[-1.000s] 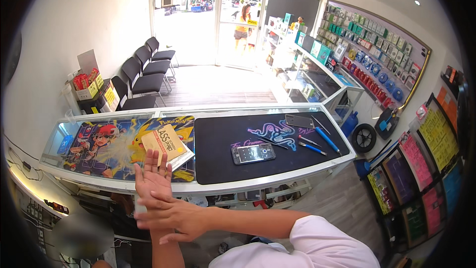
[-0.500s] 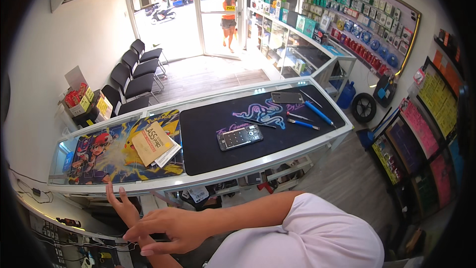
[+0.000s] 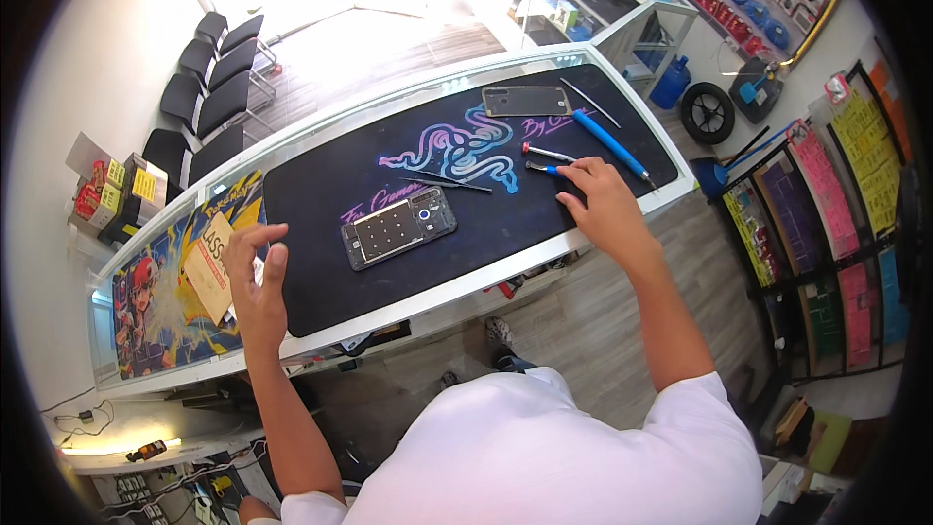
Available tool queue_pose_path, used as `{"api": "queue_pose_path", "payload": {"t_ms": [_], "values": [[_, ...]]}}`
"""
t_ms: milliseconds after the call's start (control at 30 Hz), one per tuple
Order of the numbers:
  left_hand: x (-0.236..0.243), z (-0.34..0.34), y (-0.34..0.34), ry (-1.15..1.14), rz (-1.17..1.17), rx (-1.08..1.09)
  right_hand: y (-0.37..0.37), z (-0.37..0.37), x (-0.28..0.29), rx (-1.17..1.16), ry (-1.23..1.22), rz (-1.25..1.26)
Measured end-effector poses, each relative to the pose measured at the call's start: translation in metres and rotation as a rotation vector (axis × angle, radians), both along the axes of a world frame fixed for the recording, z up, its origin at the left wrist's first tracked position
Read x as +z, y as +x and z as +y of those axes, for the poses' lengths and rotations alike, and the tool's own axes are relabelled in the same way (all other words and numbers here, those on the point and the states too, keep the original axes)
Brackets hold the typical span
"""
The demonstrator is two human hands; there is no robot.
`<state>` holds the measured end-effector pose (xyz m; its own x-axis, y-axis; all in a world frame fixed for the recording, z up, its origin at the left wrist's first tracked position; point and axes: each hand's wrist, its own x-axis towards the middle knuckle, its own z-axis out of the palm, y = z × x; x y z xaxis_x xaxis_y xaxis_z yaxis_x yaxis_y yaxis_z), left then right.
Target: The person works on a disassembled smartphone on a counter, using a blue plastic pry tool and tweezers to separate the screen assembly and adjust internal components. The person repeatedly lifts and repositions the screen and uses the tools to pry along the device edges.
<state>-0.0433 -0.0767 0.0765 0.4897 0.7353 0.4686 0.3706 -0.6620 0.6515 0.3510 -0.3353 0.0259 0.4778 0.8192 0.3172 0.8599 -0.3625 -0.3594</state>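
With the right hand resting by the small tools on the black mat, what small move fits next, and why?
Probably closing the right hand on the small blue-handled tool: its fingertips already touch it, while the opened phone frame lies untouched mid-mat and the left hand hovers empty at the mat's edge.

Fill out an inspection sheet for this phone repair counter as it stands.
Surface: black work mat with a coloured emblem, on a glass counter.
Job's things: opened phone frame lying flat mid-mat; small blue-handled screwdriver at the right hand's fingertips.
Clutter: tweezers, a red-tipped tool, a long blue tool, a thin rod, a dark back panel, a brown envelope on a cartoon mat.
Grippers: left hand raised, loosely curled over the mat's left edge, holding nothing; right hand reaching for the small screwdriver.
Cables: leads on the floor at lower left.
Surroundings: black chairs, display cases, hanging packets.
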Motion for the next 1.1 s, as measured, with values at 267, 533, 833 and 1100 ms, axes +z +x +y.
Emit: {"api": "queue_pose_path", "payload": {"t_ms": [267,533,833,1100], "values": [[-0.004,0.013,0.081,-0.008,0.040,-0.051,0.065,0.000,0.015,-0.038,0.073,-0.063],[-0.006,0.017,0.083,-0.088,0.023,0.070,0.120,-0.006,0.022,-0.197,-0.136,0.059],[0.000,0.048,0.083,-0.082,0.007,-0.055,0.109,-0.002,0.065,0.046,0.727,1.070],[0.007,0.093,0.087,-0.116,0.291,-0.337,0.018,0.075,0.054,0.184,0.740,1.326]]}}
